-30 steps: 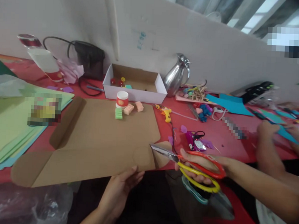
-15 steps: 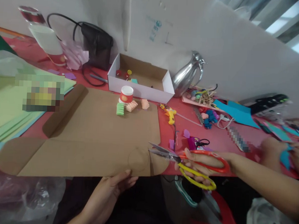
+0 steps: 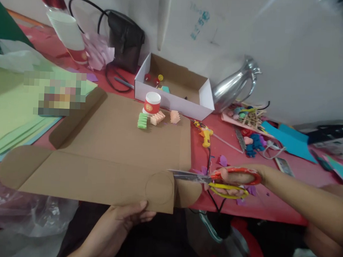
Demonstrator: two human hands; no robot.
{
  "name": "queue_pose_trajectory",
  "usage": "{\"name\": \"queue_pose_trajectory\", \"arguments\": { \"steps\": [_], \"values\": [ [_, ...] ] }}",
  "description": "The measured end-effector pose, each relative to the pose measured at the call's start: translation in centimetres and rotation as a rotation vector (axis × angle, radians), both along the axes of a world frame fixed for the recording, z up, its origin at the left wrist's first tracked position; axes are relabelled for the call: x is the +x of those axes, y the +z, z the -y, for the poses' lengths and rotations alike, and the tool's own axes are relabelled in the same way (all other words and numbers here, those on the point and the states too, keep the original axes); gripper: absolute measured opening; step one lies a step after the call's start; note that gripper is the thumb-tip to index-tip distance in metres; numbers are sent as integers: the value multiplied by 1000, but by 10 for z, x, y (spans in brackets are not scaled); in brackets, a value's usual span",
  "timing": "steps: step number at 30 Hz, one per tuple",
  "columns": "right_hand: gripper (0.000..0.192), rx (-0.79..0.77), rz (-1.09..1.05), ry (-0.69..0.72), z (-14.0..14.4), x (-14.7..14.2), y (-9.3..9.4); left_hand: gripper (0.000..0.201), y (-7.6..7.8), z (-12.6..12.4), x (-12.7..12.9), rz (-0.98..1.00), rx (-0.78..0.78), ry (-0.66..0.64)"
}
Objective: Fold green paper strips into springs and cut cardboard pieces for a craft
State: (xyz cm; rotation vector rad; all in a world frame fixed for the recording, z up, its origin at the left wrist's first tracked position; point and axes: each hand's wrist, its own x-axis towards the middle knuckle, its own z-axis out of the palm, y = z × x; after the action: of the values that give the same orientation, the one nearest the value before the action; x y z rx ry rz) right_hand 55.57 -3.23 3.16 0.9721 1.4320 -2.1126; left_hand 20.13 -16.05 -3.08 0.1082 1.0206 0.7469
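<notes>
My left hand pinches the near edge of a flattened brown cardboard box, thumb on top and fingers beneath. Just beyond the thumb, a pencilled circle shows on the flap. My right hand grips a pair of scissors with one red and one yellow handle loop. Their blades lie nearly closed at the flap's right edge, above the circle. Farther back on the cardboard stand a red and white paper cup, a green folded paper piece and two peach ones.
Behind the cardboard sits an open white box beside a steel jug. A yellow glue gun and its cord lie to the right. Green paper sheets are stacked at left. A dark bag leans on the wall.
The scissor blades have come together from wide apart, at the flap's edge. The flap's right end now hangs separate from the piece behind it. My view has shifted slightly.
</notes>
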Motion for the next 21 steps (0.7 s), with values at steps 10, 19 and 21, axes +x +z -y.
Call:
{"name": "queue_pose_trajectory", "arguments": {
  "steps": [10,19,21],
  "values": [
    [72,-123,-110,-51,11,-15,-9,26,4,0,0,7,-18,-61],
    [67,-61,50,-158,20,-31,5,24,-2,-3,1,5,-41,-65],
    [65,-47,60,-172,19,-29,3,24,-2,-3,1,19,-36,-59]
  ]
}}
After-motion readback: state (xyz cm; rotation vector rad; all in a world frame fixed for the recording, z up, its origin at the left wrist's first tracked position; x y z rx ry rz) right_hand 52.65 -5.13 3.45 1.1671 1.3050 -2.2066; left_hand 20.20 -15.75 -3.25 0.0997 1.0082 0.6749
